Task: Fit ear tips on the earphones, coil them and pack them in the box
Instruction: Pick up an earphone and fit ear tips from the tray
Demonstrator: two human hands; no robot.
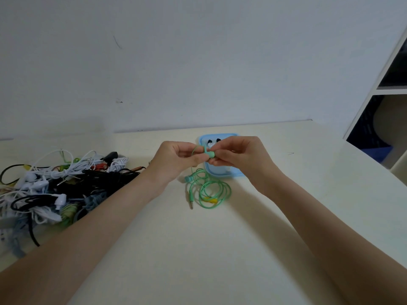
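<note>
A green earbud (210, 153) is held up above the table between both hands. My left hand (176, 159) pinches its stem and cable, and my right hand (237, 156) pinches its front end. The rest of the green earphone cable (214, 190) lies in loose loops on the table below, with the second earbud (189, 178) and the jack plug (191, 200) at its left. Behind my hands sits a light blue box (220, 173) holding black and white ear tips (213, 142), partly hidden by my fingers.
A tangled pile of white, black and coloured earphones (55, 186) covers the left of the cream table (198, 249). A white wall runs close behind the table. A white shelf unit (387, 91) stands at the right.
</note>
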